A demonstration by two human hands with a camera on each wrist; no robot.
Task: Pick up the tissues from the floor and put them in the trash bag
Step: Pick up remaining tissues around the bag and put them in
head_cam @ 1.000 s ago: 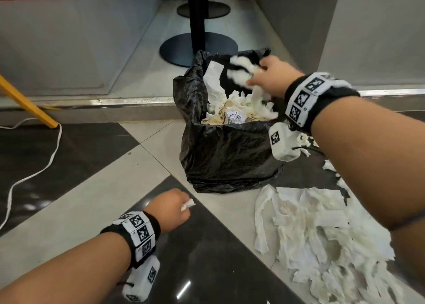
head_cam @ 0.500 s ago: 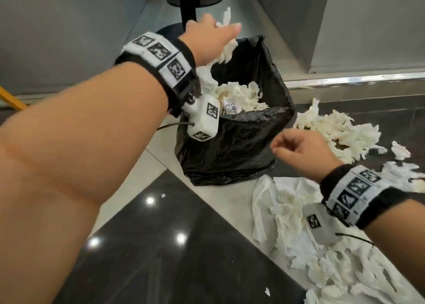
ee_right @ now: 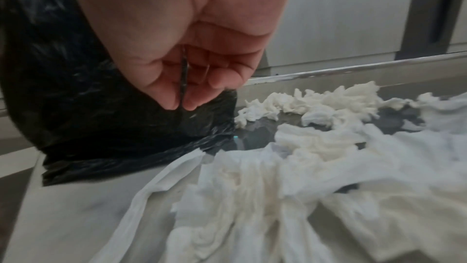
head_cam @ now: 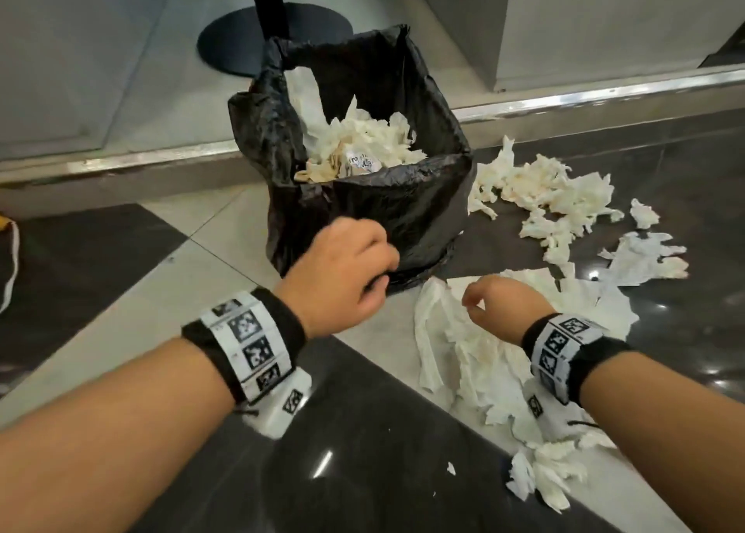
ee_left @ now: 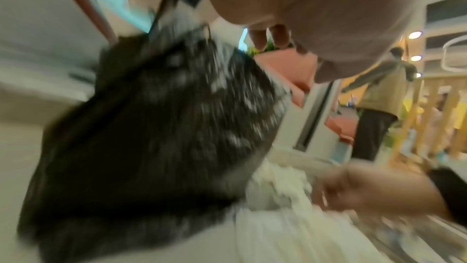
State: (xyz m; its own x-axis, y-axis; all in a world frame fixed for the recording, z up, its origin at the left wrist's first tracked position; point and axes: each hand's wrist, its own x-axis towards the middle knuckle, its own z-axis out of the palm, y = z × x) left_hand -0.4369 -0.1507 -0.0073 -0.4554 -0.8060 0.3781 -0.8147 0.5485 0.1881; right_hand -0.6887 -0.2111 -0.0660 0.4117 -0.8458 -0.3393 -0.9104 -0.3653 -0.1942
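The black trash bag stands open on the floor, with crumpled tissues piled inside. My left hand hangs in front of the bag's near wall, fingers loosely curled and empty; the left wrist view is blurred, with the bag close ahead. My right hand hovers just above the near heap of white tissues, fingers curled with the tips bunched by the thumb, holding nothing. Below it the heap spreads beside the bag. More tissues lie to the bag's right.
A black table pedestal and round base stand behind the bag. A metal-edged step runs across the back. Small tissue scraps lie near my right forearm. A person stands far off in the left wrist view.
My left hand has come down from over the bag's mouth, without the tissue it held, to the bag's front. My right hand has dropped lower over the near heap.
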